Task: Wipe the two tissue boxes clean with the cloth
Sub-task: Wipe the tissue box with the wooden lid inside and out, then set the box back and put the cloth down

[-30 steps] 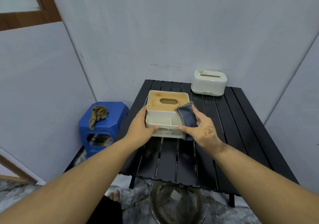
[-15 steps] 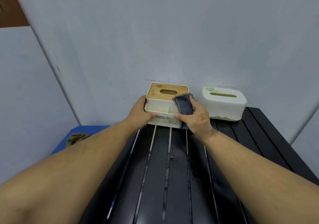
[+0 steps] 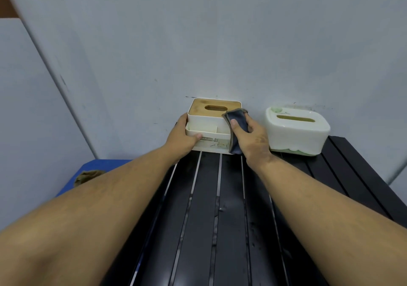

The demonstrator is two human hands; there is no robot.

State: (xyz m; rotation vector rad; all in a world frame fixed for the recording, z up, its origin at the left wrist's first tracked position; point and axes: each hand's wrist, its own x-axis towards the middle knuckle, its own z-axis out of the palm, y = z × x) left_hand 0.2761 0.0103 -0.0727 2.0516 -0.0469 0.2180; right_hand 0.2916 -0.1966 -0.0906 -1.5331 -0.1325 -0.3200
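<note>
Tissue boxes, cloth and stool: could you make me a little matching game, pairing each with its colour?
Things:
1. cloth
2. left tissue box, lid
3. right tissue box, base trim
4. stool

Colours:
A. pale green
B. blue
C. wood brown
D. dark grey-blue

Pairs: 1-D, 2-C, 3-A, 4-B

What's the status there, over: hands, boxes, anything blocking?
Left hand grips wood-lidded box. Right hand presses dark cloth on its right side. Green-based box untouched alongside. Nothing in the way.
</note>
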